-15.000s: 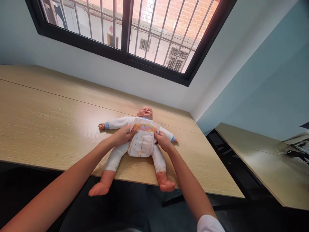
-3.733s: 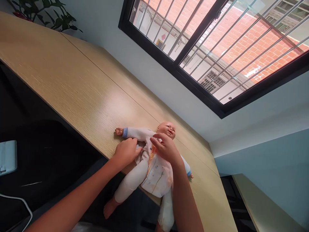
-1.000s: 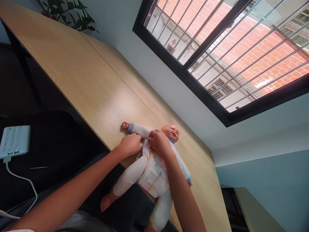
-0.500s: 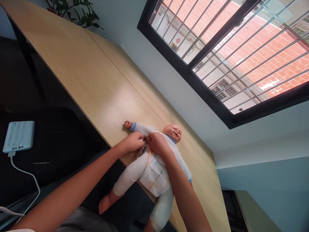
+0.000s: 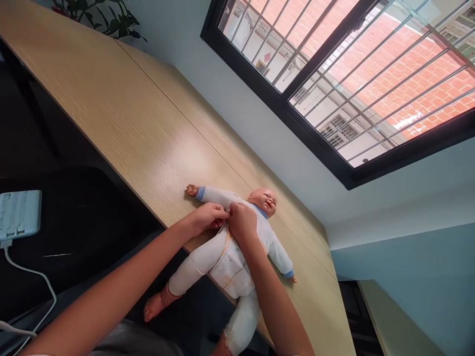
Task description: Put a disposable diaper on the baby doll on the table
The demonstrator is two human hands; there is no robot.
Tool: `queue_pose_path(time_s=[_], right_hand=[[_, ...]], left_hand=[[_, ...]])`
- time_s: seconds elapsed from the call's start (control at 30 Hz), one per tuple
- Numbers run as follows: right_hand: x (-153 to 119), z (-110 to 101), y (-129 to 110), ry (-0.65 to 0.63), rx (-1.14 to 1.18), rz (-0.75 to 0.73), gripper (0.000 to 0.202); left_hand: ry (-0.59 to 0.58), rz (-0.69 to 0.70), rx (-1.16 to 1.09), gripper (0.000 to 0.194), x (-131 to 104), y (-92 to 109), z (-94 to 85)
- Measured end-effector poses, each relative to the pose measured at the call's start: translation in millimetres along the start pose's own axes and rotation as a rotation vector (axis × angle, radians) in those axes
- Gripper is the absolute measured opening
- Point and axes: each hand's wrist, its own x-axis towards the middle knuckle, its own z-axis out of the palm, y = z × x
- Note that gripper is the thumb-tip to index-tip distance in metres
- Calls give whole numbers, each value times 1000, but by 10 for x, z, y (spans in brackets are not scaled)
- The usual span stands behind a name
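A baby doll (image 5: 264, 200) lies on its back across the wooden table (image 5: 122, 113), legs hanging over the near edge. It wears a white top (image 5: 276, 249) with blue cuffs and collar, and a white patterned cloth (image 5: 232, 272) round its hips. My left hand (image 5: 208, 217) is closed, fingertips pinching the clothing at the doll's side, below its outstretched arm. Right against it, my right hand (image 5: 242, 221) is closed on the same spot. The fingers hide just which edge or tie of the clothing they pinch.
A white power bank (image 5: 20, 213) with a cable (image 5: 42, 277) rests on a dark seat at left. Behind the table are a barred window (image 5: 280, 96) and wall, with a leafy plant (image 5: 107, 20) at the far end. The table's near edge runs under the doll.
My hands have come closer together at the doll's side, the right one shifting off the chest slightly. The doll's other forearm now shows fully. The view has shifted a little.
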Motion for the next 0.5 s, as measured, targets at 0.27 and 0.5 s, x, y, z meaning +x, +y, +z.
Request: queue_pose_path(time_s=[0.27,0.5], right_hand=[[-101,-208,303,-166,509,-275,30],[-165,-54,457,-118,818,-197,41]], left_hand=[[-145,-46,97,37,76,41,-16],[-288,-63,379,23,137,267,94]])
